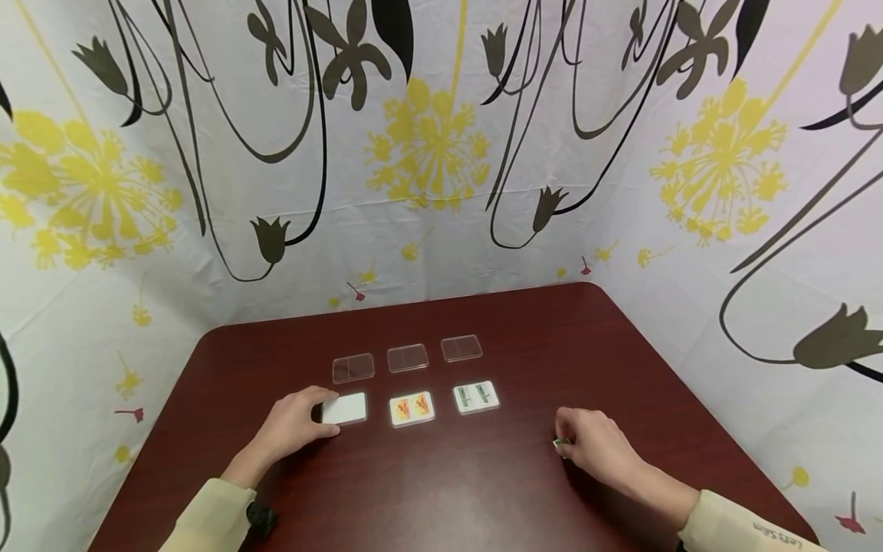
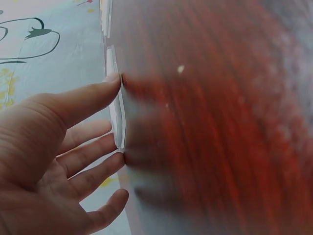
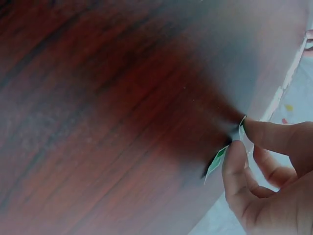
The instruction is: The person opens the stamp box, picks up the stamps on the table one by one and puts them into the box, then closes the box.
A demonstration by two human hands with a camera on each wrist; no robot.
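Dark-red wood faces the table (image 1: 483, 475). Head view: the left hand (image 1: 293, 422) reaches in left of the orange-printed case (image 1: 411, 409), gripping one plain white case (image 1: 345, 409) between thumb and fingers. Right of that landmark sit one green-printed case (image 1: 476, 397) and, farther out, the right hand (image 1: 599, 445), pinching a green-and-white slip (image 1: 561, 443); beyond it, three clear cases (image 1: 408, 358) form a row. Left wrist: thumb and fingertips meet the plain white case's edges. Right wrist: the slip shows two portions; whether they join, I cannot tell.

Bright, even head view, soft sheen on the near tabletop (image 1: 448, 484), dimmer, hazier wrist views, blurred shadows beside the fingers (image 2: 99, 170)
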